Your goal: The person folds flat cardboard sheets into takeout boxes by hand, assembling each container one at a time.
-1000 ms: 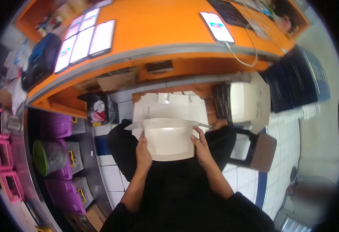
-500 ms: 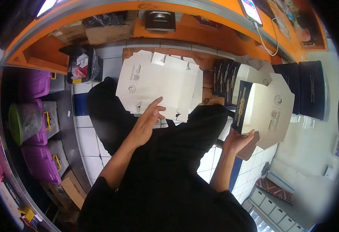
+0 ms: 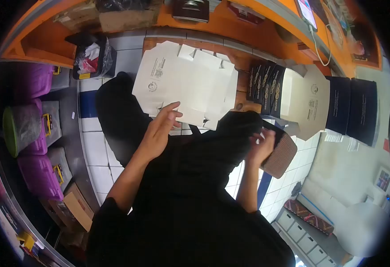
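Observation:
Flat white cardboard box blanks [image 3: 188, 84] with printed logos lie stacked on the low wooden table in front of me. My left hand [image 3: 158, 135] is at their near edge, fingers stretched out; whether it touches the cardboard I cannot tell. My right hand [image 3: 260, 147] is empty, its fingers loosely bent and apart, close to my right knee. Ahead of it, a folded box [image 3: 308, 98] with a white inside and a grey printed lid flap stands at the end of a row of dark-sided boxes [image 3: 264, 84].
The wooden table [image 3: 244, 71] runs under the orange counter [image 3: 257, 33]. At left stand a bin [image 3: 94, 60] with waste and several purple-lidded tubs [image 3: 39, 171]. Dark boxes [image 3: 359, 109] are stacked at right. A brown woven seat [image 3: 280, 155] is beside my right hand.
My right hand has let go of the folded box, which now stands against the row, and has drawn back toward my knee. My left hand stays by the blanks; the view has shifted slightly.

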`<action>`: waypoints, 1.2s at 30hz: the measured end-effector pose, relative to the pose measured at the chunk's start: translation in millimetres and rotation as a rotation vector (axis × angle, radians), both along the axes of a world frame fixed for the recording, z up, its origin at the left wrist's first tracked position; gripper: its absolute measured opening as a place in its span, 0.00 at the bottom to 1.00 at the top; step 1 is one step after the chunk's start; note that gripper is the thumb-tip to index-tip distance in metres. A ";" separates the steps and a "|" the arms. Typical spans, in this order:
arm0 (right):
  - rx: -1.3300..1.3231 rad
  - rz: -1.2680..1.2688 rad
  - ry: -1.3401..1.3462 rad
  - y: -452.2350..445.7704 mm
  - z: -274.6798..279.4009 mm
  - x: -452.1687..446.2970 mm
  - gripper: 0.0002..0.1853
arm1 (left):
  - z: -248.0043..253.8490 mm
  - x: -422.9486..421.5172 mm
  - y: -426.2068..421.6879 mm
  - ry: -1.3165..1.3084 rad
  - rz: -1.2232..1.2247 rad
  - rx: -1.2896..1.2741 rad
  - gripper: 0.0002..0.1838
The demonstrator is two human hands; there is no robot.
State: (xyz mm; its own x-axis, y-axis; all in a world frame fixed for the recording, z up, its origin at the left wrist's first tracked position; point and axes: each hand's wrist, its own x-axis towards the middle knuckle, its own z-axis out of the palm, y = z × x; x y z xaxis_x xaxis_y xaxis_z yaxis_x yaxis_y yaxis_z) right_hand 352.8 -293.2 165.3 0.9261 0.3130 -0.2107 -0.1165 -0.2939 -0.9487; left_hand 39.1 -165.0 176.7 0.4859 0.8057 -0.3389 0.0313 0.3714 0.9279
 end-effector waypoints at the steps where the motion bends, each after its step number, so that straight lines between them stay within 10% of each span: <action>1: -0.056 0.231 -0.045 1.3 -9.0 -15.6 0.18 | -1.4 0.1 1.0 0.000 0.001 -0.001 0.29; 5: -0.414 1.113 -0.503 43.7 -20.9 -76.8 0.34 | 1.8 3.5 5.0 0.087 -0.053 0.043 0.24; 9: -0.714 1.345 -1.092 74.8 -64.1 -99.2 0.44 | 19.8 7.9 5.6 0.098 -0.097 0.156 0.18; 25: -0.535 1.485 -0.841 73.1 -66.8 -78.8 0.14 | 7.8 -2.8 -2.2 0.140 -0.166 0.136 0.18; 36: -0.385 1.662 -0.693 91.5 -72.4 -59.5 0.19 | 8.4 -1.3 1.4 0.151 -0.254 0.227 0.19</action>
State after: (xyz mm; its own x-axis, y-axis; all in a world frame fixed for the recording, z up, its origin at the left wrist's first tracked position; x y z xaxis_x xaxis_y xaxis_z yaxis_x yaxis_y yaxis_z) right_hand 293.3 -201.7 92.9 -0.3101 0.9187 -0.2447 0.8222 0.1299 -0.5543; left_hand 37.9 -163.6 185.2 0.6380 0.7289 -0.2484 0.2388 0.1194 0.9637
